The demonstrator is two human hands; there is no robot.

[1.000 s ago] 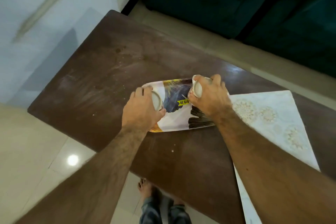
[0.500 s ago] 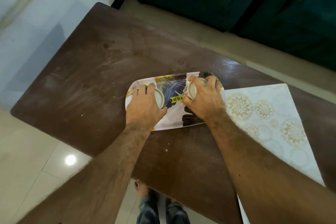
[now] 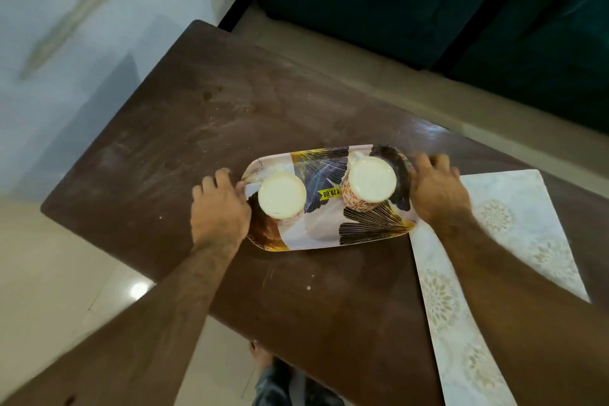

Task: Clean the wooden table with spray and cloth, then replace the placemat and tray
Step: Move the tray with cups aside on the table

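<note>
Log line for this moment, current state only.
left hand: at tray's left end | right hand: at right end | two cups upside down on tray | table: dusty | placemat: partly under tray

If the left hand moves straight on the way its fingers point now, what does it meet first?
The left hand holds the tray at its left end, fingers pointing away from the person. Straight on, it probably meets only bare, dusty table; nothing stands there up to the far edge.

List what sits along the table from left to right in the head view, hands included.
left hand → left cup → price sticker → right cup → right hand → placemat
</note>
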